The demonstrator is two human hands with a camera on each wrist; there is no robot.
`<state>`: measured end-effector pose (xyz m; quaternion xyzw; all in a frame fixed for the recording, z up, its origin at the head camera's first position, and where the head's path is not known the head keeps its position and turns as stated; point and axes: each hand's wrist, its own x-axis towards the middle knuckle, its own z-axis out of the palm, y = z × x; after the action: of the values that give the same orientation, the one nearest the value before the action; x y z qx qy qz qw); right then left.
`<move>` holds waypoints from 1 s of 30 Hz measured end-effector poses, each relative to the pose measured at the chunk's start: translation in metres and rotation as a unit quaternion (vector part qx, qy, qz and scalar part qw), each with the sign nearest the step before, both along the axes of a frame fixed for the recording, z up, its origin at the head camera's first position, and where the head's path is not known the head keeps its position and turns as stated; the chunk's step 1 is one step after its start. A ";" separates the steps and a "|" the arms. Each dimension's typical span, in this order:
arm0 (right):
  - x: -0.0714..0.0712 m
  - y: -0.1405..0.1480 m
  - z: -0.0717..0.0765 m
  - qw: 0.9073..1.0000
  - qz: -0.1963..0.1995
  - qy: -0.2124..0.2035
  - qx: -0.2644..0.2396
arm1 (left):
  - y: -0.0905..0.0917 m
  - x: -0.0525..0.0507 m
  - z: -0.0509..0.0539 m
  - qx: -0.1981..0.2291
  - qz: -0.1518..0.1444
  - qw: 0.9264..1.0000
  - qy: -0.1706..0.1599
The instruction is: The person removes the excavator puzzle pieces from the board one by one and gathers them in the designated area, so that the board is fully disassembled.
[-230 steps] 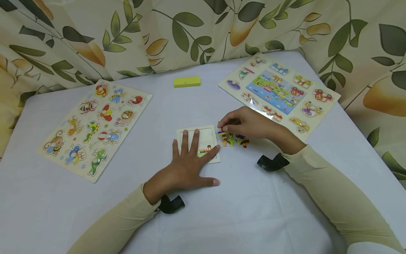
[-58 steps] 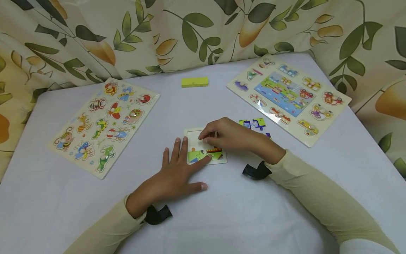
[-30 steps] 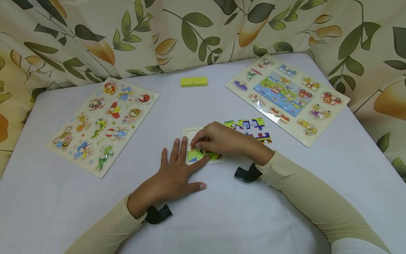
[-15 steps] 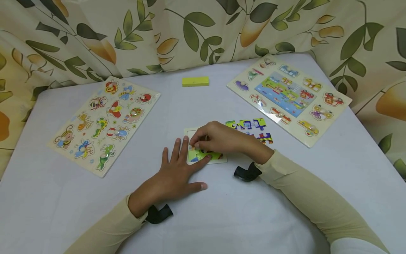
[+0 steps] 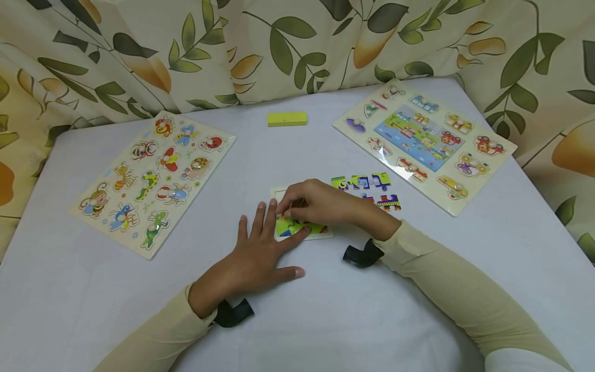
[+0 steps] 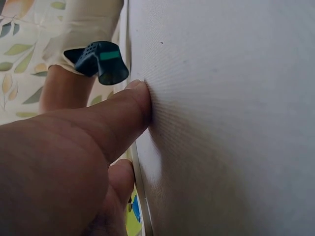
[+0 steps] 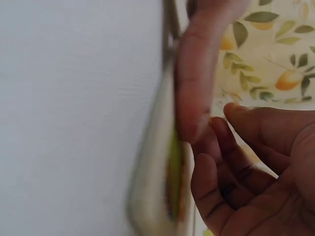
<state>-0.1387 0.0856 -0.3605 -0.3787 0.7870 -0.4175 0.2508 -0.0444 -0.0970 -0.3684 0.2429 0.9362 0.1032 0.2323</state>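
Observation:
My left hand [image 5: 251, 253] lies spread on the table, its fingertips on the left side and lower right of a small jigsaw puzzle tray [image 5: 321, 235]. In the left wrist view its thumb [image 6: 123, 110] presses on the white cloth. Green jigsaw pieces [image 5: 317, 227] fill the lower part of the tray. Above them, my right hand [image 5: 321, 204] has curled fingers at the tray's left side, with thumb and index finger pinching a jigsaw piece [image 5: 284, 217], of which only a bit of orange shows. That hand hides much of the tray's upper part.
Several loose jigsaw pieces [image 5: 381, 181] lie right of the tray. A board with insect pictures [image 5: 155, 186] is at the left, and a vehicle picture board [image 5: 423, 139] at the back right. A yellow-green block [image 5: 286, 119] sits at the back. A patterned curtain [image 5: 288, 51] hangs behind.
My right hand has gone from the loose pieces to the tray's left side, and more pieces lie in the tray. The left hand has shifted slightly left and down; lately both hands barely move.

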 end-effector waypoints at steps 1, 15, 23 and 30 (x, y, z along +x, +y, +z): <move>0.000 0.000 0.000 1.000 -0.002 -0.003 -0.002 | 0.000 0.000 0.000 0.000 0.000 1.000 -0.001; 0.005 -0.004 -0.004 0.998 -0.018 -0.050 -0.030 | 0.000 0.000 -0.001 -0.005 -0.004 1.000 -0.001; 0.005 -0.004 -0.001 0.998 -0.010 -0.063 -0.015 | -0.001 0.000 -0.003 -0.002 -0.012 1.000 0.006; 0.005 -0.004 -0.002 0.998 -0.003 -0.057 -0.001 | -0.001 -0.001 -0.004 -0.005 -0.012 1.000 0.009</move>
<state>-0.1339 0.0815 -0.3622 -0.3526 0.7721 -0.4397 0.2935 -0.0451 -0.0984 -0.3720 0.2534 0.9359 0.0931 0.2262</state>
